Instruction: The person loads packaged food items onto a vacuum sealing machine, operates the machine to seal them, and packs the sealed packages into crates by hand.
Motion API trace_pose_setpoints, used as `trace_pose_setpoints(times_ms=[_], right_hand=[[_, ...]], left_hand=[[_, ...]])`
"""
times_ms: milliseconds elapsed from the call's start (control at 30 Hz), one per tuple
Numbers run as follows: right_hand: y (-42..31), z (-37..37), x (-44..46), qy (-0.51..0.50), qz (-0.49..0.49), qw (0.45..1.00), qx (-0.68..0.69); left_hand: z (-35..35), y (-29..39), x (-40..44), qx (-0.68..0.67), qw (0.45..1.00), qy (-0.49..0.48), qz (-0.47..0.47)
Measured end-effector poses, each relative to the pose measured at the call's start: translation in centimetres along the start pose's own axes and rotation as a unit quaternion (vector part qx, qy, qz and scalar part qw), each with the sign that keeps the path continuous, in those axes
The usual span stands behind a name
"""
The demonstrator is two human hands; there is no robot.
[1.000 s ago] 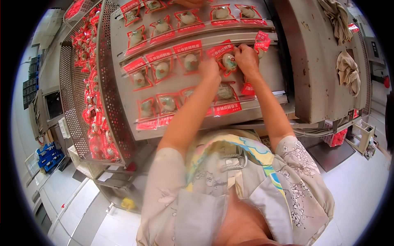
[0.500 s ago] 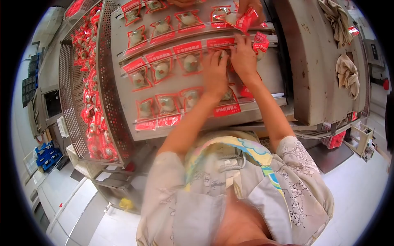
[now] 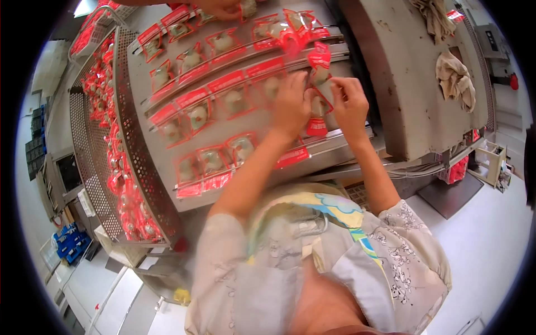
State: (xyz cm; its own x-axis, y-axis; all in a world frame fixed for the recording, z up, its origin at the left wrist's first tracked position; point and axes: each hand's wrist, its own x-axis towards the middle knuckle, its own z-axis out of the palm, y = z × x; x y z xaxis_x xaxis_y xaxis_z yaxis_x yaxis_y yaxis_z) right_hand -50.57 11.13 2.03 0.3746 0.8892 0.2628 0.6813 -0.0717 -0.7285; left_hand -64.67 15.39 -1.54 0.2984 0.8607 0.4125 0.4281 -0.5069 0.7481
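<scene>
Several clear, red-printed packets, each with a pale round item inside, lie in rows on a metal surface. My left hand is at the right end of the middle row, its fingers beside a packet with a red end. What it grips, if anything, is hidden. To the right of that packet my right hand has its fingers curled together, and anything in them is too small to make out. Another packet lies just above, its red end upward. The front row holds a packet left of my left forearm.
A perforated metal trough full of red packets runs along the left. Another person's hand is at the top edge. On the right stands a metal housing with cloths hanging on it.
The view has shifted, so the surface appears further left and tilted. My hands have come away from the middle-row packet they were on and moved apart. The other person's hand at the upper right is gone.
</scene>
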Motion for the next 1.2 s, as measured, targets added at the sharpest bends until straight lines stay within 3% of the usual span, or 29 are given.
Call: trace_pose_setpoints(times_ms=[67,133,167,233,367,467,667,767,867,967,1100,1200], right_hand=[[3.0,0.2,0.8,0.059,0.043,0.997,0.023],[6.6,2.3,2.8,0.053,0.073,0.99,0.104],[7.8,3.5,3.6,0.051,0.077,0.984,0.153],[8.7,4.7,4.3,-0.052,0.204,0.911,0.354],[9.0,4.0,3.7,-0.047,0.216,0.897,0.382],[8.7,3.2,3.0,0.006,0.229,0.873,0.43],[7.3,1.4,4.6,0.047,0.173,0.914,0.365],[6.6,0.4,5.3,0.005,0.198,0.938,0.284],[9.3,0.9,5.4,-0.066,0.198,0.968,0.137],[10.5,2.0,5.3,-0.16,0.253,0.953,0.053],[10.9,2.9,6.4,-0.256,0.291,0.922,0.017],[10.7,3.8,6.6,-0.223,0.268,0.933,0.085]], left_hand=[[2.2,0.0,0.9,-0.048,0.996,-0.002,-0.081],[4.7,-0.2,1.8,-0.133,0.974,0.023,-0.182],[5.1,-0.3,2.2,-0.115,0.977,0.009,-0.18],[5.3,-0.8,2.8,-0.075,0.981,-0.02,-0.176],[6.2,-0.9,3.1,0.029,0.997,0.003,-0.073],[7.5,-0.9,2.9,-0.142,0.97,-0.019,-0.198],[8.0,0.8,4.0,-0.349,0.904,-0.008,-0.245],[8.7,-0.4,3.0,-0.232,0.939,0.037,-0.25],[11.1,-5.5,-0.3,-0.169,0.919,-0.008,-0.357],[6.9,-0.7,1.2,-0.267,0.811,-0.035,-0.519],[5.2,0.8,1.8,-0.379,0.71,0.009,-0.593],[5.6,-0.3,2.0,-0.389,0.669,0.038,-0.632]])
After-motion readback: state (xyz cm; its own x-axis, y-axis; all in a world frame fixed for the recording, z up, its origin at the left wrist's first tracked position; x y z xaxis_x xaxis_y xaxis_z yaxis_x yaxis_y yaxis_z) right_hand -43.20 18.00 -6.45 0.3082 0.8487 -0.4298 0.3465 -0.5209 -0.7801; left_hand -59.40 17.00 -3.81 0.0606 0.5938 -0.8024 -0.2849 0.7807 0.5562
